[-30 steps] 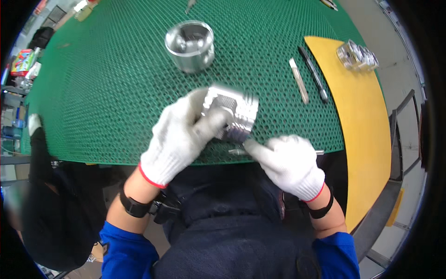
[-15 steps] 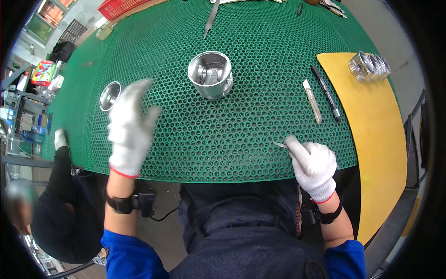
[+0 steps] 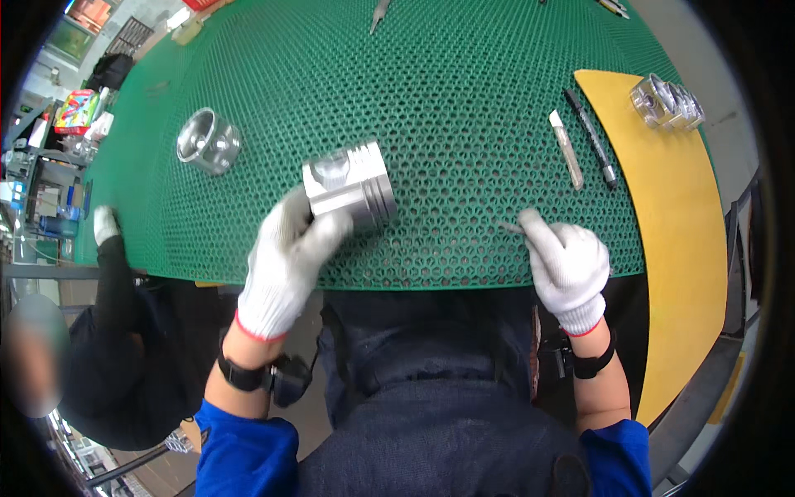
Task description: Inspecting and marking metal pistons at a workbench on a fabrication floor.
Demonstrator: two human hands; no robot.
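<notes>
My gloved left hand (image 3: 286, 265) is closed on a silver engine piston (image 3: 352, 186), tilted on its side just above the green mat (image 3: 447, 141), its grooved end facing right. The fingers reach behind the piston and are partly hidden. Over the mat's right front edge, my gloved right hand (image 3: 570, 269) pinches a thin tool with a small pointed metal tip (image 3: 511, 227); most of the tool is hidden in the fist. A second piston (image 3: 211, 142) sits on the mat farther left, its hollow side visible.
A slim light-coloured knife (image 3: 567, 151) and a black marker (image 3: 592, 141) lie right of centre. Several metal rings or pistons (image 3: 667, 103) stand on a yellow board (image 3: 679, 248) at right. A metal file (image 3: 379, 15) lies far back. Another person's gloved hand (image 3: 105, 225) rests at left.
My left hand has moved right and taken hold of the middle piston, tipping it over and bringing it nearer. My right hand keeps its pinch on the tool. The whole view has shifted slightly.
</notes>
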